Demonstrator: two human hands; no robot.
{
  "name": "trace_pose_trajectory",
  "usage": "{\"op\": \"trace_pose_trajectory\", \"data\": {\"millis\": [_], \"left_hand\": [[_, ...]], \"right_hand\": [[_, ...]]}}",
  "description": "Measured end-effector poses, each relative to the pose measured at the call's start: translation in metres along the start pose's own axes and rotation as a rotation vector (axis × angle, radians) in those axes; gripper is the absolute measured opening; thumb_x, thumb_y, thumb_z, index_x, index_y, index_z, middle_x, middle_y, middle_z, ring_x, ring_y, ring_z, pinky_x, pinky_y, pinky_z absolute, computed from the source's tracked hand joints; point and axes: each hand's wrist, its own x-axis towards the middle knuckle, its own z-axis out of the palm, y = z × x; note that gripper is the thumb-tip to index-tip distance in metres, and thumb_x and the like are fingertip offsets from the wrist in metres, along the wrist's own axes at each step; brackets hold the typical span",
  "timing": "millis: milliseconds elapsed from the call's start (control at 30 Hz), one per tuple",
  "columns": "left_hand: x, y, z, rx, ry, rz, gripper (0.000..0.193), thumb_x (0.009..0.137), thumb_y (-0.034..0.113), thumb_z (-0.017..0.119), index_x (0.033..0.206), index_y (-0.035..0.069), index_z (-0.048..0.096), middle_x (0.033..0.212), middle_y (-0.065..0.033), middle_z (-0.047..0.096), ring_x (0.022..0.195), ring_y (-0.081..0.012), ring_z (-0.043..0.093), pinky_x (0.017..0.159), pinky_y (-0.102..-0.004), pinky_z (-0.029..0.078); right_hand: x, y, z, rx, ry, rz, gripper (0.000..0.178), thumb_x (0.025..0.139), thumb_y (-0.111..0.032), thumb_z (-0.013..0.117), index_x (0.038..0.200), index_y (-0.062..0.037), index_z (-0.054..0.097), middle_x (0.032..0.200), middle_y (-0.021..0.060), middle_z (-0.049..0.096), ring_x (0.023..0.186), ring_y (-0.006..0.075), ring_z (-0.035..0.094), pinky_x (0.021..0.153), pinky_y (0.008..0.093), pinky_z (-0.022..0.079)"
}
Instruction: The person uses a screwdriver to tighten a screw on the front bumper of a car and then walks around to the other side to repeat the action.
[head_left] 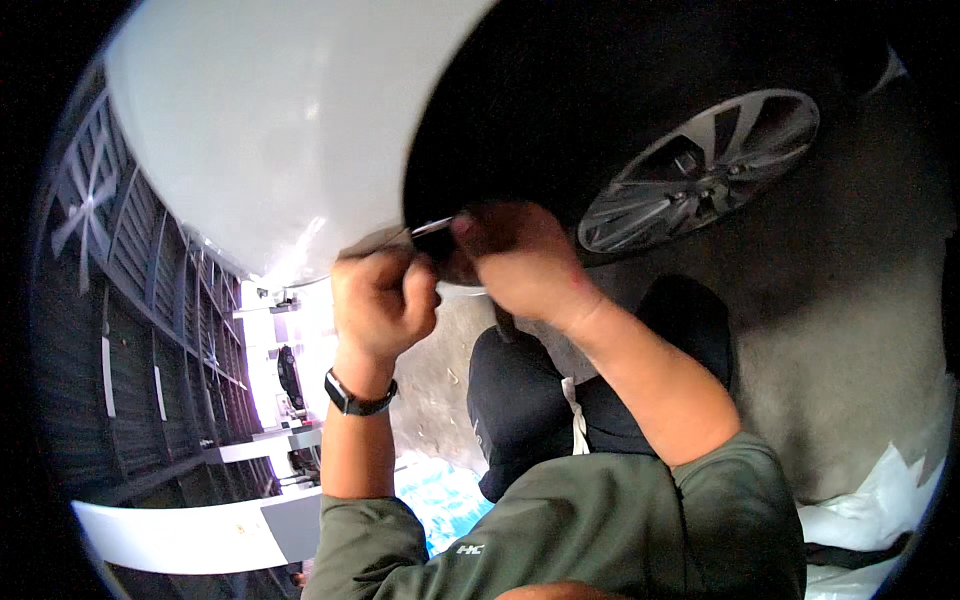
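The white body panel (290, 120) of a car fills the upper left, its edge curving round a dark wheel arch. Inside the arch stands a wheel with a spoked silver rim (700, 175). My left hand (383, 300), with a black watch (358, 395) on its wrist, is closed at the panel's lower corner, beside the arch edge. To its right, my right hand (525, 258) is curled at the arch's lower edge, its fingers dark and blurred. A short shiny strip (432, 228) shows between the two hands; what each hand grips is hidden.
Concrete floor (840, 400) lies under the wheel and my bent knees in dark trousers (520, 400). White plastic sheeting (870, 505) lies at the lower right, a blue-and-white bundle (440, 500) at the lower left. A dark ribbed wall (130, 280) with beams runs along the left.
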Motion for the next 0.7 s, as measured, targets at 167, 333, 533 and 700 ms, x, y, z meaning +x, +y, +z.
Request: {"op": "trace_pose_trajectory", "data": {"millis": [167,333,533,700], "left_hand": [[0.004,-0.004,-0.003,0.125,0.034,0.122,0.028,0.078,0.015,0.067,0.054,0.006,0.057,0.053,-0.0164,0.055,0.048,-0.0378,0.057,0.048,-0.0437,0.047],[-0.004,-0.013,-0.003,0.12,0.143,0.294,0.02,0.078,0.018,0.068,0.062,0.009,0.061,0.057,-0.0138,0.058,0.053,-0.0364,0.059,0.051,-0.0442,0.049],[-0.065,-0.023,-0.002,0.035,0.035,0.52,0.011,0.08,0.019,0.07,0.08,0.01,0.064,0.067,-0.009,0.062,0.062,-0.0326,0.064,0.055,-0.0431,0.051],[-0.162,-0.083,0.068,-0.165,-0.111,0.383,0.011,0.085,0.02,0.069,0.086,0.01,0.066,0.069,-0.0098,0.063,0.065,-0.0328,0.065,0.058,-0.0438,0.052]], "right_hand": [[0.005,0.023,0.024,0.393,0.099,-0.011,0.029,0.105,-0.029,0.057,0.113,-0.0012,0.063,0.103,0.0202,0.069,0.098,0.0391,0.066,0.088,0.0483,0.052],[-0.003,0.005,0.038,0.533,0.341,-0.025,0.015,0.103,-0.016,0.062,0.11,-0.0039,0.057,0.09,0.0053,0.064,0.083,0.0141,0.059,0.072,0.0315,0.051],[-0.017,-0.003,0.029,0.297,0.343,-0.057,0.021,0.095,-0.019,0.072,0.101,0.0004,0.066,0.09,0.0077,0.069,0.082,0.0144,0.062,0.073,0.0302,0.051],[-0.012,-0.023,0.037,0.154,0.281,-0.265,0.026,0.094,-0.017,0.077,0.107,0.0032,0.068,0.09,0.0042,0.07,0.082,0.0108,0.062,0.076,0.0268,0.05]]}}
